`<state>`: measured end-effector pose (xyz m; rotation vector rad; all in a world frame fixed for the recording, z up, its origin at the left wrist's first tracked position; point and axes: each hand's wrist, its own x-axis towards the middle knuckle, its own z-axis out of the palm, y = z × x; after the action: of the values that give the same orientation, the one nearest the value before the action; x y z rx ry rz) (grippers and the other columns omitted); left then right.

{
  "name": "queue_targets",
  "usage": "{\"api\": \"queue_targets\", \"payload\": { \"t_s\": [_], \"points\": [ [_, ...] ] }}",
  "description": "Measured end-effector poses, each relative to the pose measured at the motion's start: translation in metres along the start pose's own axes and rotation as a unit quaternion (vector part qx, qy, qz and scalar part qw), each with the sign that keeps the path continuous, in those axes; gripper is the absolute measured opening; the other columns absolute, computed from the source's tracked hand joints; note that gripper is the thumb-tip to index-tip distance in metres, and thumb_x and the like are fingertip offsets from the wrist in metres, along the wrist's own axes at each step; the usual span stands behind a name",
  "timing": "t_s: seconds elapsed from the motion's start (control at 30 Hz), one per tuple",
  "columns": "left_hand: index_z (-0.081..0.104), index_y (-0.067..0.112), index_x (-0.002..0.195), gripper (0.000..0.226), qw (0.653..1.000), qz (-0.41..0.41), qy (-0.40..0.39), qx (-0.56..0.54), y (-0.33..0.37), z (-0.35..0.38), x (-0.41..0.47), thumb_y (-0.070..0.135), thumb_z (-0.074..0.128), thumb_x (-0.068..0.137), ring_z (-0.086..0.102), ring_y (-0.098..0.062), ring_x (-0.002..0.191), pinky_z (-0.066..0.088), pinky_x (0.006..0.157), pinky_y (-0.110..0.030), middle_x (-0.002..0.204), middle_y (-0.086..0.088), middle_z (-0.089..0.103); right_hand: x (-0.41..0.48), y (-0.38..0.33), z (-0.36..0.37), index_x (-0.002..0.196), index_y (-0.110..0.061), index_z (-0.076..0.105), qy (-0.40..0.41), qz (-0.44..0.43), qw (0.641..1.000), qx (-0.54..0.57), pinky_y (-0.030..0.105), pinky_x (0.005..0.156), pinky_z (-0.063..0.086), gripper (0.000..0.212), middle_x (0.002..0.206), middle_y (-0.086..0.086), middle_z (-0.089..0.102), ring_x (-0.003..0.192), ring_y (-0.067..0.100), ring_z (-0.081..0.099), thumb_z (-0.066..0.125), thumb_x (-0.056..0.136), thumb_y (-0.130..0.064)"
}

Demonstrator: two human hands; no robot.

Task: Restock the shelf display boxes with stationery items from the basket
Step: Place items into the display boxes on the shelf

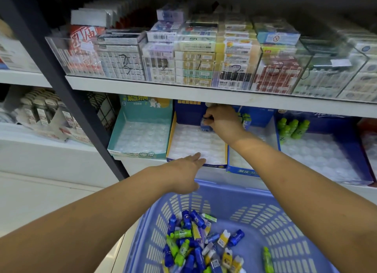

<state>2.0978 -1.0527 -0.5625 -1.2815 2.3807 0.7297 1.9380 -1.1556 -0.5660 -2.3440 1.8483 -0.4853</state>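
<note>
A lilac plastic basket (255, 193) below the shelf holds several small bottle-shaped and carton-shaped stationery items (195, 244) in blue, green, yellow and purple. My right hand (221, 120) reaches to the back of the yellow-edged dark blue display box (173, 134) and grips a small blue item (205, 125) over its white dimpled tray. My left hand (187, 168) lies with fingers straight on the front edge of that box, holding nothing.
A teal display box (116, 138) stands to the left, two blue display boxes to the right, the far one with green bottle items (293, 128). The shelf board (204, 95) above carries clear bins of packaged goods. A dark upright post (67, 89) stands left.
</note>
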Motion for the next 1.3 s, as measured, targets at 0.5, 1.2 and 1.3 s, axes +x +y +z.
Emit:
{"api": "queue_targets", "payload": {
  "t_s": [0.5,1.2,1.3],
  "points": [
    [0.051,0.013,0.123,0.030,0.981,0.028,0.188,0.032,0.053,0.026,-0.009,0.020,0.048,0.093,0.056,-0.027,0.107,0.043,0.085,-0.031,0.120,-0.008,0.057,-0.173,0.000,-0.023,0.079,-0.012,0.066,-0.138,0.090,0.983,0.080,0.026,0.055,0.032,0.023,0.074,0.005,0.062,0.073,0.021,0.056,0.063,0.086,-0.033],
    [0.051,0.004,0.126,0.033,0.988,-0.111,0.010,-0.111,0.040,0.230,0.052,0.022,0.042,0.100,0.053,-0.032,0.112,0.041,0.089,-0.035,0.125,-0.019,0.055,-0.289,0.027,0.160,0.112,-0.008,0.052,-0.463,0.088,0.878,0.087,0.037,0.069,0.041,0.023,0.099,0.018,0.057,0.078,0.030,0.051,0.052,0.088,-0.007],
    [0.048,0.008,0.133,0.035,0.990,-0.099,0.001,-0.099,0.043,0.236,0.068,0.013,0.042,0.099,0.052,-0.031,0.116,0.042,0.093,-0.036,0.130,-0.017,0.054,-0.273,0.049,0.147,0.116,-0.004,0.059,-0.465,0.147,0.869,0.085,0.029,0.063,0.034,0.028,0.099,0.015,0.061,0.076,0.023,0.049,0.048,0.092,-0.012]
  ]
}}
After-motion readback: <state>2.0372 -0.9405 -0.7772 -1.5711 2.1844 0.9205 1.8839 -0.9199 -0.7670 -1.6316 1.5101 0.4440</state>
